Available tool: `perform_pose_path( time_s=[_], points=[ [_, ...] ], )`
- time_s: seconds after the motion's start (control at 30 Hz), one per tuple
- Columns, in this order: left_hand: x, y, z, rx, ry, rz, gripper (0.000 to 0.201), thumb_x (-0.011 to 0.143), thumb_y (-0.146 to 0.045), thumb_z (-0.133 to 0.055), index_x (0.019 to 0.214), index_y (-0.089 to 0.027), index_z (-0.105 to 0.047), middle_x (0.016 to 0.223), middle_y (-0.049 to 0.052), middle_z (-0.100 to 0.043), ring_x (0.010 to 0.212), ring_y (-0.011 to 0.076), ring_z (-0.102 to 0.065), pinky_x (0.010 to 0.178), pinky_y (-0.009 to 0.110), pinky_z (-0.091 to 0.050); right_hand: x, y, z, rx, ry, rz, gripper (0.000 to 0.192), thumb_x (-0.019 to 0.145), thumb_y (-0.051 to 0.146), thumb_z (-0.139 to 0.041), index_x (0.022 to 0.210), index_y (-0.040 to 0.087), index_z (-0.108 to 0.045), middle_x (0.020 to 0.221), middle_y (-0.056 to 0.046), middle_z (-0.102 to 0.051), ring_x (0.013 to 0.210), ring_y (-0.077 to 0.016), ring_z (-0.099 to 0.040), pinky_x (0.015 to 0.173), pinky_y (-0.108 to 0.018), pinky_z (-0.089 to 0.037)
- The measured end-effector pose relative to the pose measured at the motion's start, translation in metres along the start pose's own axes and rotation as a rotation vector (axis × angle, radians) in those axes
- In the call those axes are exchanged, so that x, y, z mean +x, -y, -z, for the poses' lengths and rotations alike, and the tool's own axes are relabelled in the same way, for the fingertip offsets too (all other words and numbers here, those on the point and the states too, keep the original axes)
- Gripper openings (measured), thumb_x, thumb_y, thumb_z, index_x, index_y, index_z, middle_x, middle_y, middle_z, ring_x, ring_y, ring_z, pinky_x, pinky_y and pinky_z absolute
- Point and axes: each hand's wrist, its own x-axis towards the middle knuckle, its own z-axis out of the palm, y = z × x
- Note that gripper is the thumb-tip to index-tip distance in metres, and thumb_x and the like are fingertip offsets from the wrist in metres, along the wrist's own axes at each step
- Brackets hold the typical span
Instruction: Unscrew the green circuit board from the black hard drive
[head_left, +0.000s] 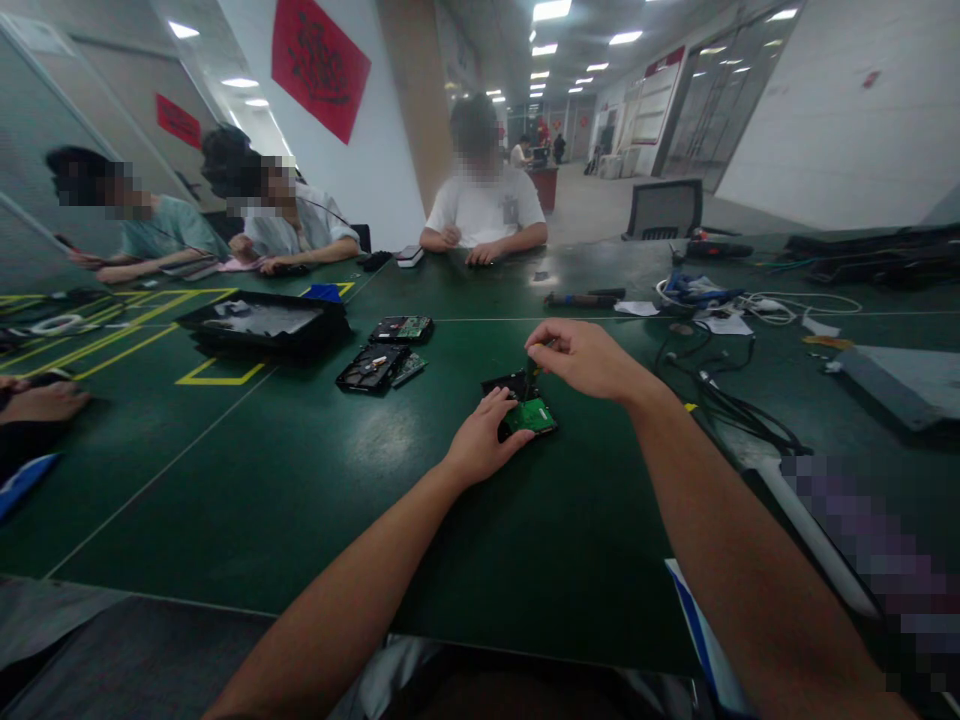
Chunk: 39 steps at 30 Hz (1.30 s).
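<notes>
Green desk [300, 500], shared workroom — left hand [484, 440] flat, open, pinning a hard drive [525, 410], right hand [585, 358] gripping a screwdriver [531, 378] upright: unscrewing underway, next needing steady downward pressure.

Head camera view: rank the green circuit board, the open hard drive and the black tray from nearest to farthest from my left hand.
1. Green circuit board: touching the left hand, on its right.
2. Open hard drive: farther back, to the left.
3. Black tray: farthest, back left.
</notes>
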Motion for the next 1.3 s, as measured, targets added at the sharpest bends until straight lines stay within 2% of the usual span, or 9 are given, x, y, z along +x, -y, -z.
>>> perform_pose_path(
  time_s=[0.23, 0.37, 0.47, 0.63, 0.83, 0.97, 1.07, 1.2, 1.3],
  points=[
    [0.0003, 0.0011, -0.0006, 0.008, -0.004, -0.014, 0.059, 0.092, -0.055, -0.064, 0.140, -0.021, -0.057, 0.162, 0.011, -0.041, 0.153, 0.0284, -0.034, 0.126, 0.048, -0.032, 0.0001, -0.0012, -0.0029, 0.100, 0.051, -0.025, 0.023, 0.096, 0.038, -0.056, 0.096, 0.021, -0.071, 0.081, -0.003, -0.072, 0.063, -0.0150, -0.066, 0.064, -0.030, -0.049],
    [-0.0001, 0.0021, -0.0013, 0.006, -0.012, -0.019, 0.060, 0.093, -0.056, -0.063, 0.141, -0.021, -0.057, 0.162, 0.011, -0.042, 0.153, 0.0277, -0.033, 0.126, 0.046, -0.031, 0.0003, -0.0041, -0.0019, 0.190, 0.098, -0.052, 0.025, 0.098, 0.032, -0.051, 0.108, 0.021, -0.071, 0.076, -0.004, -0.071, 0.066, -0.0163, -0.067, 0.064, -0.030, -0.053],
    [-0.0003, 0.0022, -0.0013, 0.006, -0.010, -0.019, 0.061, 0.093, -0.057, -0.062, 0.142, -0.020, -0.056, 0.161, 0.012, -0.042, 0.153, 0.0275, -0.033, 0.126, 0.046, -0.030, 0.0003, -0.0055, -0.0004, 0.154, 0.096, -0.029, 0.027, 0.097, 0.031, -0.052, 0.114, 0.022, -0.072, 0.081, -0.004, -0.073, 0.068, -0.0166, -0.067, 0.065, -0.030, -0.052],
    [-0.0002, 0.0013, -0.0004, 0.005, -0.006, -0.014, 0.060, 0.093, -0.056, -0.063, 0.141, -0.020, -0.057, 0.162, 0.011, -0.042, 0.153, 0.0277, -0.032, 0.126, 0.046, -0.030, 0.0006, -0.0051, -0.0009, 0.065, 0.030, -0.011, 0.020, 0.093, 0.035, -0.059, 0.098, 0.021, -0.072, 0.091, -0.005, -0.074, 0.074, -0.0172, -0.068, 0.068, -0.030, -0.051],
    [0.0001, 0.0017, -0.0008, 0.008, -0.008, -0.027, 0.060, 0.094, -0.056, -0.063, 0.141, -0.020, -0.056, 0.162, 0.011, -0.042, 0.153, 0.0279, -0.033, 0.126, 0.046, -0.030, -0.0002, -0.0032, -0.0029, 0.162, 0.079, -0.049, 0.023, 0.096, 0.037, -0.055, 0.096, 0.020, -0.070, 0.089, -0.005, -0.074, 0.060, -0.0140, -0.068, 0.055, -0.028, -0.050],
    [0.0003, 0.0024, -0.0016, 0.013, -0.008, -0.021, 0.062, 0.094, -0.057, -0.062, 0.142, -0.019, -0.056, 0.161, 0.012, -0.042, 0.154, 0.0274, -0.032, 0.126, 0.044, -0.030, 0.0007, -0.0046, -0.0041, 0.267, 0.120, -0.069, 0.026, 0.099, 0.034, -0.050, 0.104, 0.018, -0.070, 0.081, -0.006, -0.073, 0.064, -0.0155, -0.070, 0.059, -0.028, -0.055],
    [0.0005, 0.0022, -0.0019, 0.011, -0.003, -0.016, 0.062, 0.093, -0.057, -0.063, 0.141, -0.019, -0.057, 0.161, 0.012, -0.042, 0.154, 0.0273, -0.032, 0.126, 0.044, -0.031, 0.0011, -0.0067, -0.0031, 0.258, 0.127, -0.057, 0.026, 0.097, 0.029, -0.052, 0.114, 0.020, -0.069, 0.079, -0.004, -0.072, 0.065, -0.0151, -0.069, 0.060, -0.027, -0.055],
    [0.0002, 0.0008, -0.0012, 0.012, 0.002, -0.005, 0.062, 0.093, -0.056, -0.064, 0.141, -0.019, -0.057, 0.161, 0.012, -0.042, 0.153, 0.0278, -0.034, 0.126, 0.045, -0.031, 0.0007, -0.0086, -0.0015, 0.143, 0.059, 0.001, 0.018, 0.094, 0.034, -0.060, 0.099, 0.021, -0.072, 0.084, -0.003, -0.073, 0.067, -0.0145, -0.067, 0.061, -0.027, -0.052],
    [-0.0002, -0.0007, -0.0001, 0.012, 0.007, -0.001, 0.062, 0.093, -0.056, -0.064, 0.142, -0.018, -0.057, 0.161, 0.013, -0.042, 0.153, 0.0284, -0.034, 0.126, 0.045, -0.031, 0.0002, -0.0076, -0.0026, 0.129, 0.021, -0.028, 0.014, 0.091, 0.033, -0.064, 0.092, 0.020, -0.069, 0.084, -0.003, -0.073, 0.063, -0.0135, -0.067, 0.058, -0.026, -0.050]
  ],
)
